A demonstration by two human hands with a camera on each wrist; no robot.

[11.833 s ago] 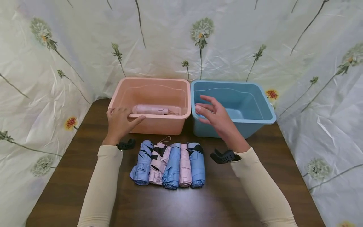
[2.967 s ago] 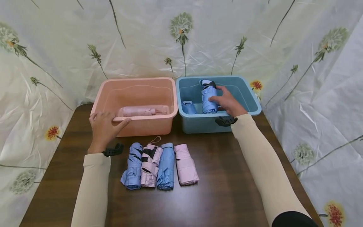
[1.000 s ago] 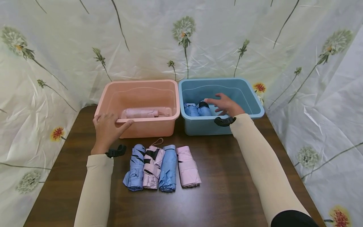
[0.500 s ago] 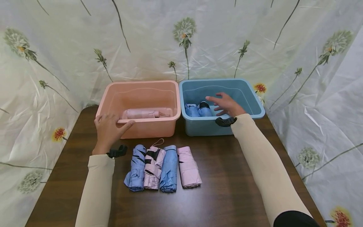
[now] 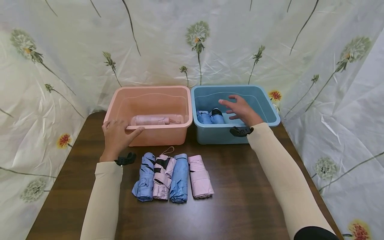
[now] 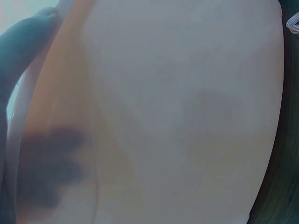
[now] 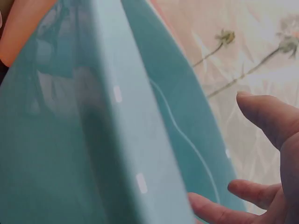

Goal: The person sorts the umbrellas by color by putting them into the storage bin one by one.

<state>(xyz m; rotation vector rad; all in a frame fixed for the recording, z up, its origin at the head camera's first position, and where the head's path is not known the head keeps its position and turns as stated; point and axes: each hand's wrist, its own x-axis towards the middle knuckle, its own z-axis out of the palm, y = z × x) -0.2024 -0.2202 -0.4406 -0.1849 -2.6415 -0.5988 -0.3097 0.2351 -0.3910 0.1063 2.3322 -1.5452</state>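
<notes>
My left hand (image 5: 116, 138) grips the front rim of the peach plastic bin (image 5: 162, 136); in the left wrist view its fingers show as dark shapes through the bin wall. My right hand (image 5: 241, 109) hovers over the blue bin (image 5: 222, 136), fingers spread, holding nothing. Low in that bin, at its left, lie two folded blue umbrellas, one plain (image 5: 204, 117) and one with a black band (image 5: 217, 116). A folded pink umbrella (image 5: 150, 120) lies along the front inside the peach bin.
Before the bins, on the dark wooden table (image 5: 240, 206), a row holds a blue umbrella (image 5: 145, 178), a pink one with black patches and a cord loop (image 5: 162, 180), another blue one (image 5: 179, 180) and a plain pink one (image 5: 200, 178). Flowered cloth (image 5: 162, 40) hangs behind.
The row's rightmost blue umbrella has gone into the blue bin, where my right hand let go of it. The plain pink umbrella now lies slanted. My left hand has stayed at the peach rim.
</notes>
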